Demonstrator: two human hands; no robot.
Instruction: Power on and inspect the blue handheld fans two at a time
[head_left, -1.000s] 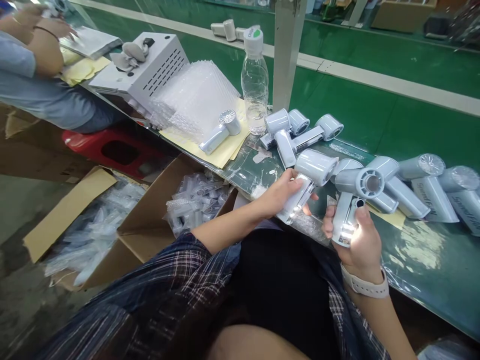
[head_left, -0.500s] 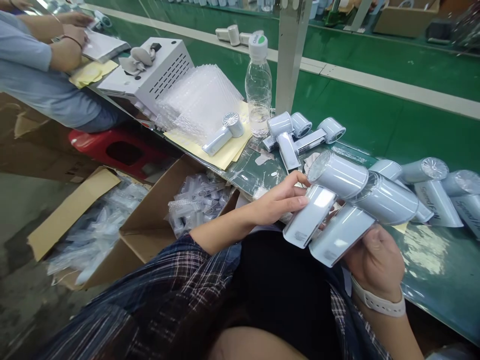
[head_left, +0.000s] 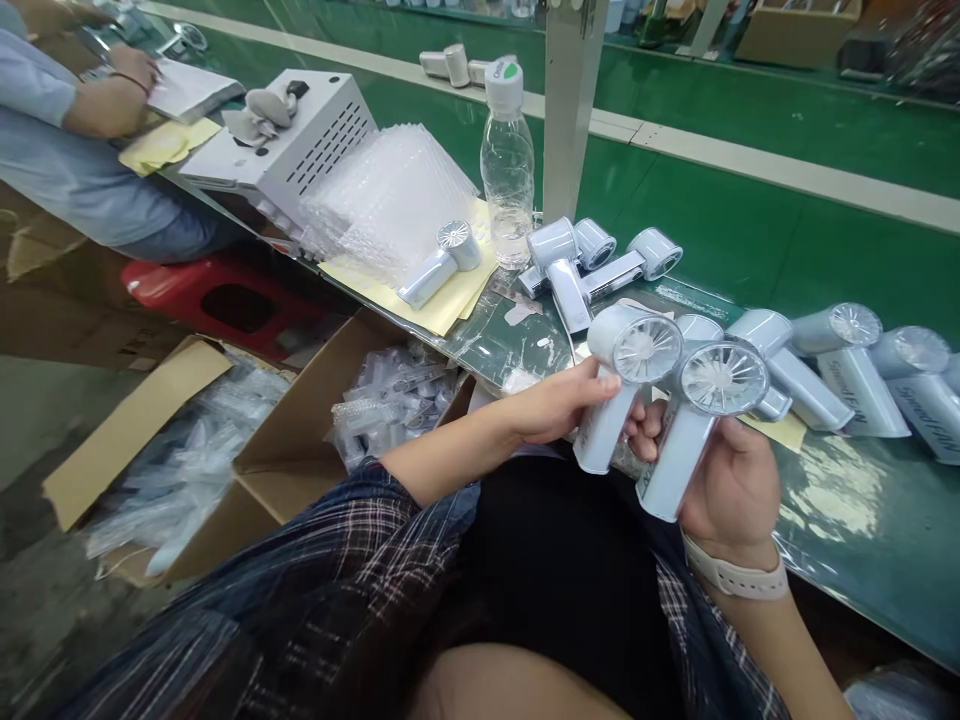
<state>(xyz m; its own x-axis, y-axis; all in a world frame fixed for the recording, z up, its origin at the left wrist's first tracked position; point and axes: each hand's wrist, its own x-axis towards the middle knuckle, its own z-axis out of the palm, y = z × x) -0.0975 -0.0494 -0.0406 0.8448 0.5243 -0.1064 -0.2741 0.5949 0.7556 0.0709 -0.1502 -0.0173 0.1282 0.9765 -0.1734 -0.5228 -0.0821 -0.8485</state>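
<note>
My left hand (head_left: 559,402) is closed around the handle of a pale blue handheld fan (head_left: 604,425), thumb on its side. In my right hand (head_left: 735,490) is a second pale blue handheld fan (head_left: 675,465), gripped by its handle. Both fans stand side by side, tilted, with their round slatted ends facing up toward me; dark lettering runs along the handles. Several more fans (head_left: 862,385) lie on the green bench to the right, some lettered. Behind my left hand rests a small group of fans (head_left: 568,290) with shiny edges.
A clear bottle (head_left: 508,170) stands by a metal post (head_left: 571,110). Left of it are a single fan (head_left: 439,275) on yellow paper, stacked bubble bags (head_left: 397,190) and a white vented box (head_left: 300,140). Cardboard boxes (head_left: 262,475) hold wrapped items. A co-worker (head_left: 82,140) sits at left.
Both fans have been turned, so the slatted ends and lettered handle sides now face me instead of the plain backs. My hands have shifted slightly left with them.
</note>
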